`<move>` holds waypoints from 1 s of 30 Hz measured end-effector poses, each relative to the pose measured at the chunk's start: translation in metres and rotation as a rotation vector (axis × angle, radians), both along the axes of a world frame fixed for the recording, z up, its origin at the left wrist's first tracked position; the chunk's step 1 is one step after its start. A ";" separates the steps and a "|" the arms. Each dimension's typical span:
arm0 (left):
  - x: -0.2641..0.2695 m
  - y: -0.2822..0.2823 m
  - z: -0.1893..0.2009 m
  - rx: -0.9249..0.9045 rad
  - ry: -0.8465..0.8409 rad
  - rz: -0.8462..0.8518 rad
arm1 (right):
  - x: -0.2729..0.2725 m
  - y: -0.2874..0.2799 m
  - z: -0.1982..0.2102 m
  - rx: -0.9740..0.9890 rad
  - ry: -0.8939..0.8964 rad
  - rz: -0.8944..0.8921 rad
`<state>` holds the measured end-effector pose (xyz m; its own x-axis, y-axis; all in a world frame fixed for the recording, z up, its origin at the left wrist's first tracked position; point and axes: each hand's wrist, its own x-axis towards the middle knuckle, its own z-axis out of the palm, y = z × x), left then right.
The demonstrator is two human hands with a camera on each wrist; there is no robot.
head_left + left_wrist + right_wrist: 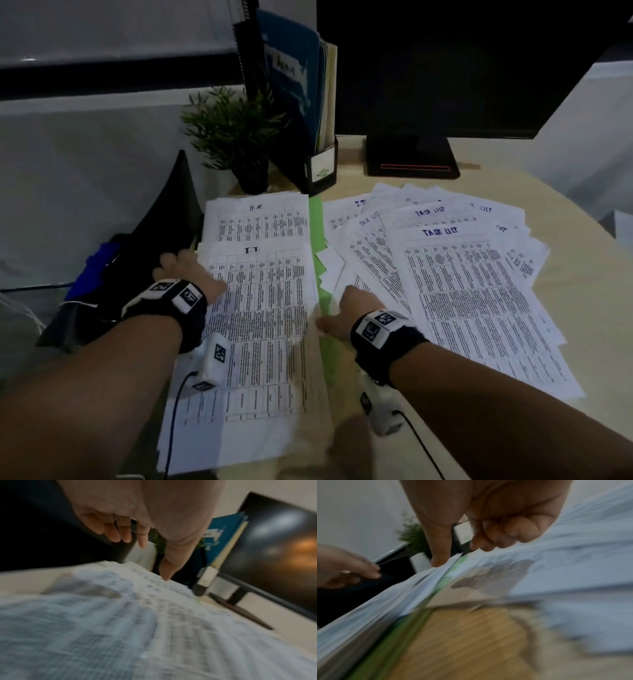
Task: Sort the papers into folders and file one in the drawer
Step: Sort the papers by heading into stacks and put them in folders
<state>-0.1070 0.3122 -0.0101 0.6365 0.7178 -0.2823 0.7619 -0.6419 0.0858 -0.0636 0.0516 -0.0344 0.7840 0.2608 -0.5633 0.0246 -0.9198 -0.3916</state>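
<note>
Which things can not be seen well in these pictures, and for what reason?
- Table text on the I.T. sheet: head view, too small; left wrist view, motion blur.
- Right hand fingers: head view, tucked between the papers; right wrist view shows them curled, but blur hides what they hold.
- Green folder: mostly covered by sheets.
- Blue folder label: blurred.
- Drawer: in no view.
</note>
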 end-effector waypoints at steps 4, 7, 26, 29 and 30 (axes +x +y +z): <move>0.040 -0.075 0.015 -0.321 -0.170 -0.150 | 0.030 -0.091 0.007 -0.177 -0.133 -0.220; 0.057 -0.156 0.012 -0.611 -0.121 -0.301 | 0.040 -0.169 0.013 -0.421 -0.219 -0.308; 0.092 -0.352 -0.029 -0.183 0.297 -0.146 | 0.053 -0.289 -0.008 -0.183 0.018 -0.219; 0.094 -0.351 -0.030 -0.208 0.289 -0.125 | 0.064 -0.292 -0.012 0.034 0.054 -0.327; 0.095 -0.349 -0.031 -0.211 0.292 -0.118 | 0.067 -0.293 -0.013 0.101 0.027 -0.366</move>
